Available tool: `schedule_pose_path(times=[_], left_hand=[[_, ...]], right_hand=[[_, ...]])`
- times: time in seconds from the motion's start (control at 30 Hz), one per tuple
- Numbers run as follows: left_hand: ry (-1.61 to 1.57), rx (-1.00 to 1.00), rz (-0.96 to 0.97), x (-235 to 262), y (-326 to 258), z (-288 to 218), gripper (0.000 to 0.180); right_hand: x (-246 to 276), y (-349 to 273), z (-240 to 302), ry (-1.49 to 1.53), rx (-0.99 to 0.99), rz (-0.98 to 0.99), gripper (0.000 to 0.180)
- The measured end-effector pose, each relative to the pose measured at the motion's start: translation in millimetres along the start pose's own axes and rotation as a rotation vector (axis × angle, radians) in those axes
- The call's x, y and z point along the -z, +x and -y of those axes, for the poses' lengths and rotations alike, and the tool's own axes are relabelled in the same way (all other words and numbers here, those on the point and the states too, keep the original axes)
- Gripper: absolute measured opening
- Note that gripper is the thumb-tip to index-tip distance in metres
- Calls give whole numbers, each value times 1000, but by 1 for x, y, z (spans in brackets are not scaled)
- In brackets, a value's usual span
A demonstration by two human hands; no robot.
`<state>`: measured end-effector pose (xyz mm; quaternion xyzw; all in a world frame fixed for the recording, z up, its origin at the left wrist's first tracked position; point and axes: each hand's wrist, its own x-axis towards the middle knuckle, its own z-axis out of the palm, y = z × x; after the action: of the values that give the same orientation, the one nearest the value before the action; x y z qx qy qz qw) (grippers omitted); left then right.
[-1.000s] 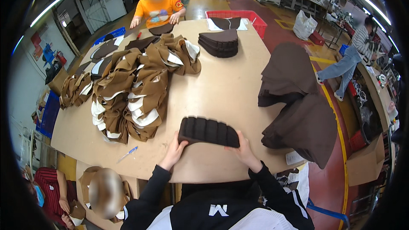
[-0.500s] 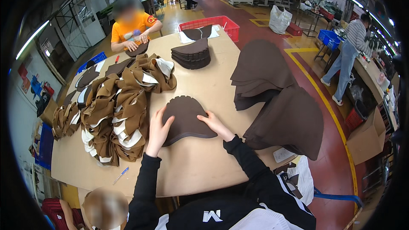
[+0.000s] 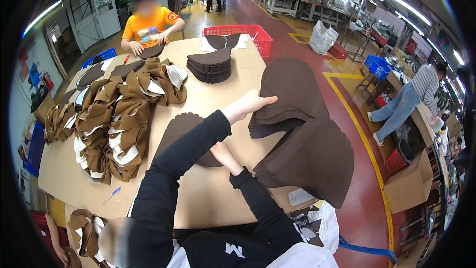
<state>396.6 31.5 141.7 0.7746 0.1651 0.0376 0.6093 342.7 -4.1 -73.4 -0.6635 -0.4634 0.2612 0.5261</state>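
Note:
A dark brown, curved fabric panel with a notched upper edge lies on the table in front of me, partly covered by my left forearm. My left hand reaches across to the right, stretched out at the left edge of a stack of dark brown panels; it appears to hold nothing. Below it my right hand is at the right edge of the notched panel, its fingers mostly hidden. A second stack of dark panels overlaps the first and hangs over the table's right edge.
Brown and white fabric pieces form a heap on the left of the table. Notched panels are stacked farther back, before a red crate. A pen lies near the front. Across the table sits a person in orange.
My left hand has left the notched panel and crossed over my right arm to the right-hand stack. My right hand has shifted slightly left and down. The view has turned a little.

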Motion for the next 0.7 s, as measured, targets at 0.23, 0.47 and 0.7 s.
schedule_pose_path(times=[0.23,0.47,0.7], left_hand=[[-210,85,-67,15,4,-6,52],[-529,174,91,-19,35,-9,38],[-728,46,-60,-43,4,-12,59]], right_hand=[[5,-5,26,-58,-160,18,57],[-4,4,5,2,-54,9,47],[7,-11,14,155,217,-145,40]])
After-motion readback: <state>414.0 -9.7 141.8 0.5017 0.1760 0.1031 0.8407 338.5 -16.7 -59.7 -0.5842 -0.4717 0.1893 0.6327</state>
